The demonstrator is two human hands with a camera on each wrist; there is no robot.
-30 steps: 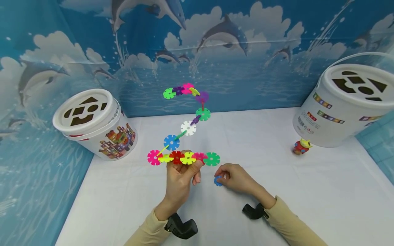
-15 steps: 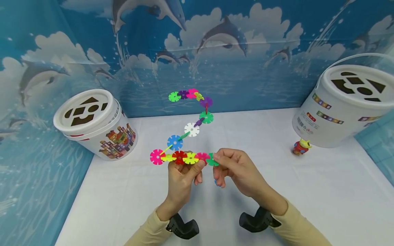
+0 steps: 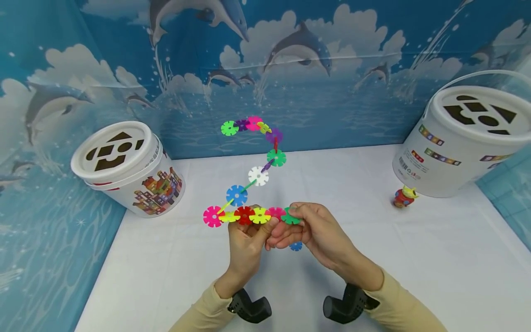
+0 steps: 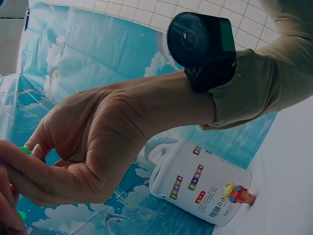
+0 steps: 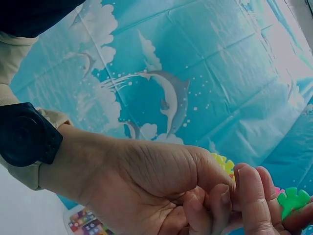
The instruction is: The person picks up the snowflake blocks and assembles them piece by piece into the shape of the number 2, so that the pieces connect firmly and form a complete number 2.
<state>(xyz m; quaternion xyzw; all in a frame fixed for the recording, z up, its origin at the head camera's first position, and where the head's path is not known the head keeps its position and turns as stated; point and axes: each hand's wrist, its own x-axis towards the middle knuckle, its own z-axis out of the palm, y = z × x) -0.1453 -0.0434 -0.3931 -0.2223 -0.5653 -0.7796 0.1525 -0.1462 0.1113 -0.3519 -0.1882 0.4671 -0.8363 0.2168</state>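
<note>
A zigzag chain of notched plastic snowflake discs (image 3: 260,216) in several colours is held up above the table. Its near row is pinched by my left hand (image 3: 244,252), thumb in front below the yellow and pink discs. At the right end of that row my right hand (image 3: 327,240) pinches the green snowflake disc (image 3: 292,219) with its thumb on top. Right fingers reach over to the left fingertips. A blue snowflake disc (image 3: 296,247) shows just below the right hand, partly hidden by it. In the right wrist view a green disc (image 5: 292,200) sticks out past the fingers.
A white bucket (image 3: 159,191) with a shape-hole lid stands at the left. A larger white bucket (image 3: 423,161) with a handle stands at the right, a small toy figure (image 3: 404,197) before it. Behind hangs a dolphin-print backdrop (image 3: 207,101); a white cloth (image 3: 166,263) covers the table.
My right hand has gone from the blue disc up to the green end disc and now pinches it. The blue disc shows in nearly the same place. The left hand keeps its grip.
</note>
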